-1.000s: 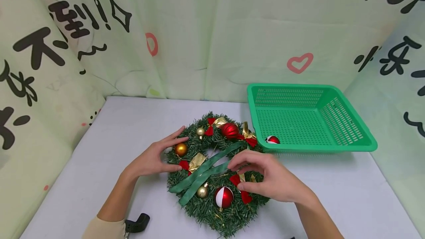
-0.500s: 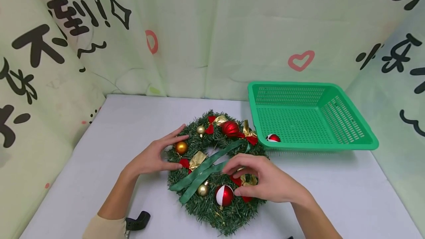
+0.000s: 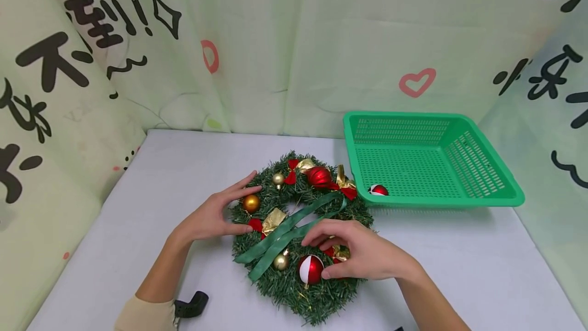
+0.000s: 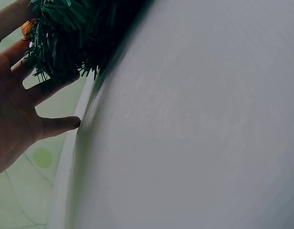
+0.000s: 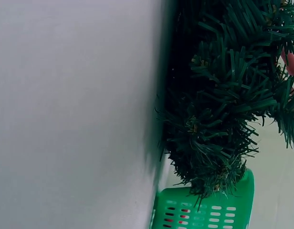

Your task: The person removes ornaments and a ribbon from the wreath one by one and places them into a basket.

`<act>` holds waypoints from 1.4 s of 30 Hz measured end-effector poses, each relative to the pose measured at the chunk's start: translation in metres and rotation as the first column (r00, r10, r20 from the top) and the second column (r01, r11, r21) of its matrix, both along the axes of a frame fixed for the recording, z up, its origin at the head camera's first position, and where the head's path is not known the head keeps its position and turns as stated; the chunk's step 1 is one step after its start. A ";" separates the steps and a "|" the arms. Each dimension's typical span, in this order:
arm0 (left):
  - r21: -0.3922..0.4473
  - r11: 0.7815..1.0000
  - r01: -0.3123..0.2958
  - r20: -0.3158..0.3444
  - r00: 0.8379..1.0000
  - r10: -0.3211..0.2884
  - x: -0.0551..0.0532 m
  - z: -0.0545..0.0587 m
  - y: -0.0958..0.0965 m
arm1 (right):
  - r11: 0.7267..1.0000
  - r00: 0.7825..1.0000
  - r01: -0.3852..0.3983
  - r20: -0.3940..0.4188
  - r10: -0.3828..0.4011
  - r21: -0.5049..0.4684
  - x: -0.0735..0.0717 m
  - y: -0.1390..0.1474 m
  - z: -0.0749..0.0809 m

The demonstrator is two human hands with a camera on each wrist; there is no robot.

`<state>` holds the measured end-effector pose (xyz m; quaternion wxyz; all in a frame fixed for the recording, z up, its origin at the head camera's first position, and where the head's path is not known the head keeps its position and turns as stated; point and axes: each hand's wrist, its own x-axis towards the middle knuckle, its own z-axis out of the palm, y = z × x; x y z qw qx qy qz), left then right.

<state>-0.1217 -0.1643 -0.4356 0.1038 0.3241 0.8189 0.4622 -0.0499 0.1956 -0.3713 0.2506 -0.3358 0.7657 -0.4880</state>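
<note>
A green Christmas wreath (image 3: 312, 298) with red and gold bows lies on the white table. My left hand (image 3: 216, 216) rests at its left edge, fingers and thumb spread around a gold ball (image 3: 250, 203). In the left wrist view that hand (image 4: 18, 109) stands beside the wreath's needles (image 4: 85, 33). Over the wreath's lower right, my right hand (image 3: 363, 249) has bent fingers, with the thumb tip right at a red-and-white ball (image 3: 311, 269). Its fingertips overlap a green ribbon (image 3: 275, 244) laid diagonally across the wreath. Wreath needles (image 5: 218, 95) mostly hide this hand in the right wrist view.
A green plastic basket (image 3: 436, 202) stands at the back right, close to the wreath, with a red-and-white ball (image 3: 378, 190) in its near left corner. A black object (image 3: 192, 305) is at the left sleeve. Printed cloth (image 3: 303, 55) hangs behind the table.
My right hand has moved left and slightly down over the wreath, its thumb coming up to the red-and-white ball. My left hand stays in place on the wreath.
</note>
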 end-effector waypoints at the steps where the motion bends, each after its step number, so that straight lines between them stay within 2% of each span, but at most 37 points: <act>1: -0.002 1.000 -0.001 0.000 1.000 0.001 0.000 0.000 0.000 | 1.000 1.000 -0.008 -0.005 0.008 0.008 0.000 0.000 0.000; 8: -0.002 1.000 0.000 -0.003 1.000 0.000 0.000 0.000 0.000 | 0.996 0.998 -0.054 -0.036 0.057 0.074 0.000 -0.001 -0.002; 21: 0.003 1.000 0.001 -0.012 1.000 -0.001 -0.001 0.001 -0.001 | 0.991 0.997 -0.066 -0.028 0.069 0.116 -0.001 -0.001 -0.003; 25: -0.004 1.000 0.007 -0.010 1.000 -0.007 0.000 0.001 -0.001 | 0.990 0.998 -0.065 -0.010 0.066 0.123 0.000 -0.003 -0.003; 31: -0.006 1.000 0.000 -0.013 1.000 0.000 0.000 0.001 -0.001 | 0.988 0.996 -0.053 -0.056 0.062 0.147 0.001 -0.004 -0.004; 42: -0.005 1.000 0.000 -0.008 1.000 0.000 0.000 0.000 0.000 | 0.986 0.995 -0.026 -0.088 0.042 0.168 0.003 -0.007 -0.005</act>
